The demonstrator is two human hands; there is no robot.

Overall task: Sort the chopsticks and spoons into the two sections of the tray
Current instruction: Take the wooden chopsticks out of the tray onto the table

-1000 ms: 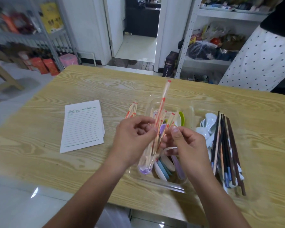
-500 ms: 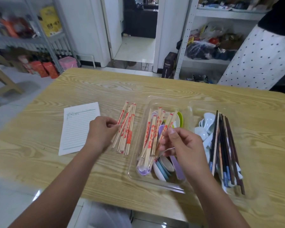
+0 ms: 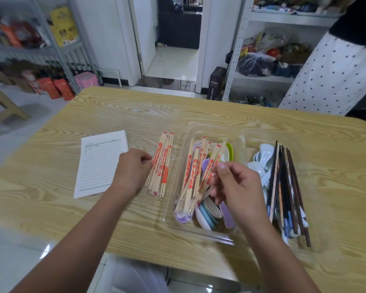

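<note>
**Right hand pinching bamboo sticks over the tray, left hand at the loose pile**

The right hand (image 3: 235, 185) has thumb and forefinger closed together on the held sticks (image 3: 215, 157), one or two thin bamboo ones; I cannot tell which. They hang slanted above the left section of the tray (image 3: 209, 124), and the other fingers (image 3: 217, 194) are loosely curled below. The left hand (image 3: 133, 168) is curled, its fingertips against the left edge of the pile (image 3: 162, 166). Whether it pinches a stick there I cannot tell.

The pile, a dozen or so pale bamboo sticks with red-printed bands, lies on the counter (image 3: 199, 106) just left of the tray. The tray is one clear plastic piece with two sections. The left section holds more bamboo sticks (image 3: 190, 176) leaning over coloured spoons (image 3: 207, 210), which are smooth and rounded, in purple, teal, white and green. At least five show. The right section holds glossy white spoons (image 3: 264, 155), at least four, under roughly eight dark sticks (image 3: 283, 187) with some patterned ends.

One lined notepad (image 3: 101, 163) lies left of the pile. A person in a dotted skirt (image 3: 325, 81) stands beyond the counter's far right corner.
</note>
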